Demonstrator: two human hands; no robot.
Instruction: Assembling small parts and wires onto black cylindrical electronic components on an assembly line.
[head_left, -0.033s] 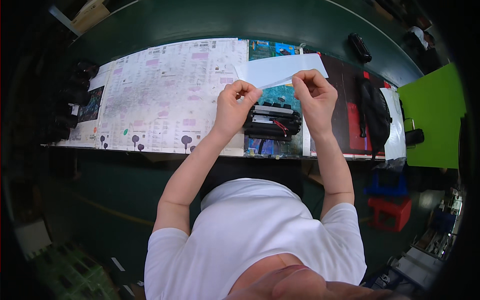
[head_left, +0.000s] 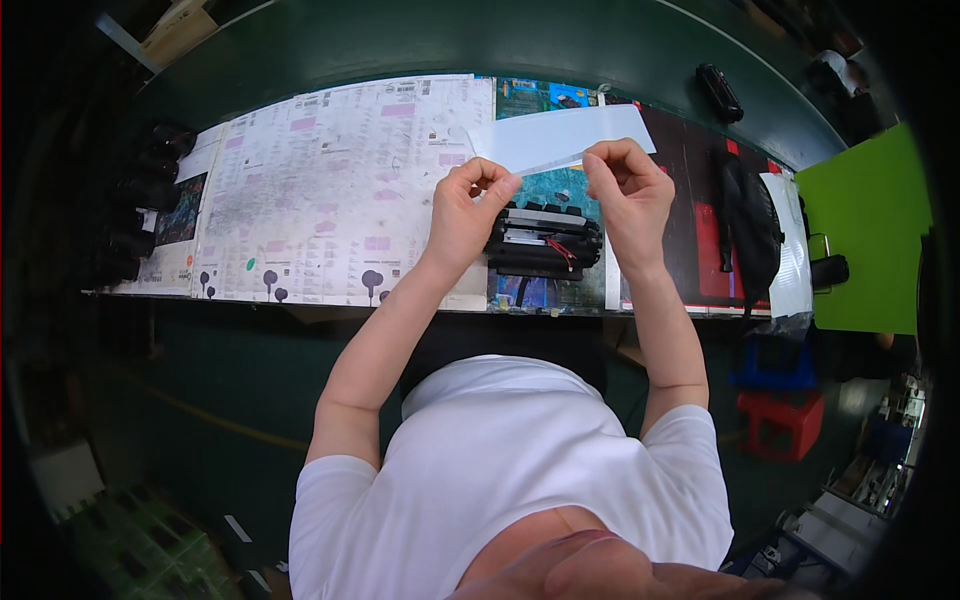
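Observation:
Between my hands a thin, pale translucent strip (head_left: 550,164) is stretched taut. My left hand (head_left: 468,212) pinches its left end between thumb and fingers, and my right hand (head_left: 633,200) pinches the other end. Just beyond the strip lies a white sheet (head_left: 565,132), flat on the table. Below and between the hands sits a black device (head_left: 540,258) with an open top. Thin red wires (head_left: 562,250) and a light grey bar (head_left: 545,217) show on it.
Printed white sheets cover the table's left part (head_left: 330,190). Black rounded objects (head_left: 135,220) line its left end. On the right are a black bag-like item (head_left: 750,230) and a green panel (head_left: 870,235). A black cylindrical object (head_left: 719,95) stands beyond; a red stool (head_left: 780,425) is below.

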